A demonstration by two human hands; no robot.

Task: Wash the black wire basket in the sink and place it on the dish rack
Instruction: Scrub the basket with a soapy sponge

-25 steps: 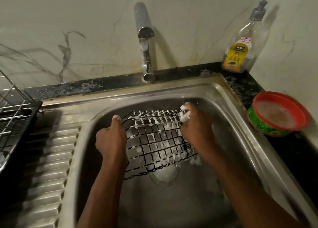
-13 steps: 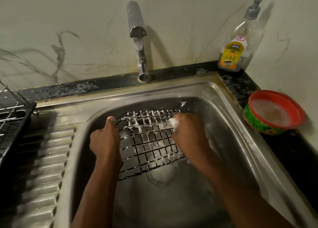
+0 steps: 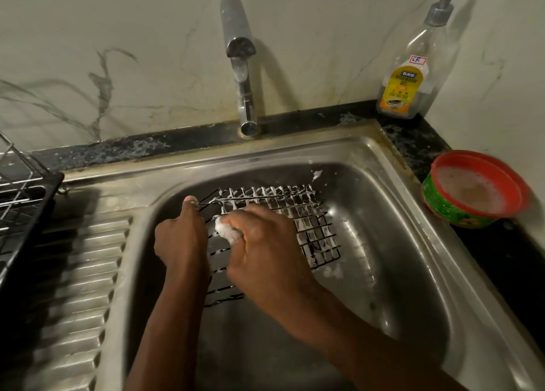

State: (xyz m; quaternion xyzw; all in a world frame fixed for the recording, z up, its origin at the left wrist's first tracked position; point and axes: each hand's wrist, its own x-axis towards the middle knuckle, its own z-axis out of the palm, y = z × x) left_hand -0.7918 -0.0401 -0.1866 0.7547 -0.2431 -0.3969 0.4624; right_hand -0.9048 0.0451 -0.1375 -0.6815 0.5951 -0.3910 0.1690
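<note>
Hands hide much of the soapy black wire basket (image 3: 306, 222) tilted inside the sink (image 3: 383, 160), long axis unclear, left hand (image 3: 180, 237) gripping its left edge, right hand (image 3: 265, 252) curled round a foamy pad (image 3: 225, 231) on the mesh.

Scrubbing hand crosses from right to left

The right hand (image 3: 265, 252), gripping a foamy scrubber (image 3: 228, 230), has moved from the far right corner of the black wire basket (image 3: 312, 216) to its left part, now just beside the left hand (image 3: 180, 240). The basket's right half, covered a second ago, lies exposed with suds on its wires.
</note>
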